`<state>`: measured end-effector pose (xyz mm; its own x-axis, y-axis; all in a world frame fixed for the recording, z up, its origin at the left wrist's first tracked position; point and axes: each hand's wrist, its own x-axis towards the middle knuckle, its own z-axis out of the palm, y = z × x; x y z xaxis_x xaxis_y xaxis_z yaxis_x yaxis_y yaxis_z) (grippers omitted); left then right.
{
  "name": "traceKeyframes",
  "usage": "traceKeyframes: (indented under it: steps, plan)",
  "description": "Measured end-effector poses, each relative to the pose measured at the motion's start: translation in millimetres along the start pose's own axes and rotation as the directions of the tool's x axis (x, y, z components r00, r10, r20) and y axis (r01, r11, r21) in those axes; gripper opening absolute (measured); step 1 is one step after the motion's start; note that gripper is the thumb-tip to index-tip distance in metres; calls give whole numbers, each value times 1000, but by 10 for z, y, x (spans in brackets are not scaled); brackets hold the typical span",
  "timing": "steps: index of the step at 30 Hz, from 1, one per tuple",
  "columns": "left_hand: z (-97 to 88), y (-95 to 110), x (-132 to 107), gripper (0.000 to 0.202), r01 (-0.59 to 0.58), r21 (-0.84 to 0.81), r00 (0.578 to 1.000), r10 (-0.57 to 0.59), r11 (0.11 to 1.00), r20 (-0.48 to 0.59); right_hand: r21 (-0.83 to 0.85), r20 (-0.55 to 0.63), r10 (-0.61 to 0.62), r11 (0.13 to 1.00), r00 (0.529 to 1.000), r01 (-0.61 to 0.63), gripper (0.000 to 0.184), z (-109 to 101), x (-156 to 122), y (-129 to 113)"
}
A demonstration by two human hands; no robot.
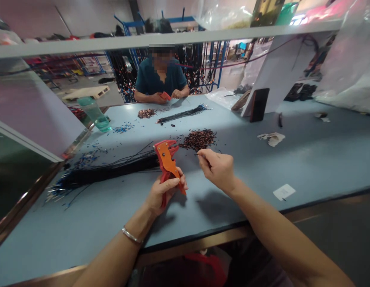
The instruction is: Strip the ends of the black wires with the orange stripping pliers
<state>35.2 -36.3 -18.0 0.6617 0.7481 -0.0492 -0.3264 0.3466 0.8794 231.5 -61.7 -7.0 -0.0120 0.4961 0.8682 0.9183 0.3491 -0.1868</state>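
Note:
My left hand is wrapped round the handles of a red and orange wire stripper, held above the table with its jaws up and to the right. To the right, my right hand is closed in a pinch; a tiny dark tip shows at the fingers, too small to name. Just beyond that hand lies a heap of small dark and copper-coloured pieces. A thick bundle of black wires stretches left from behind the stripper, its far-left ends blue and silvery.
Across the table a co-worker holds a red tool near a second wire bundle and a copper-coloured heap. A bottle stands at left. On the right are a phone, crumpled paper and a white label. A shelf beam crosses above.

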Motion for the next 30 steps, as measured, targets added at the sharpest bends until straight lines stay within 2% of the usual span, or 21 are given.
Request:
traceKeyframes:
  steps: [4, 13, 23, 26, 28, 30]
  plan:
    - [7, 4, -1, 27, -9, 39, 999, 10, 999, -32, -73, -13, -80, 994, 997, 79, 18, 1, -4, 5]
    - [26, 18, -5, 27, -50, 112, 994, 60, 992, -92, -139, 142, -56, 987, 988, 76, 29, 5, -31, 9]
    - [19, 68, 28, 28, -75, 43, 976, 82, 996, -202, -96, 117, -114, 987, 987, 125, 25, 27, -52, 37]
    - [-11, 78, 52, 29, -98, 4, 960, 95, 995, -264, -47, 148, -78, 995, 986, 85, 23, 59, -86, 49]
    - [-35, 90, 71, 27, -119, -41, 944, 100, 992, -315, 26, 226, -23, 1000, 974, 17, 23, 96, -117, 41]
    - [-59, 106, 90, 24, -133, -99, 927, 89, 986, -364, 84, 341, 47, 993, 939, -80, 21, 140, -148, 18]
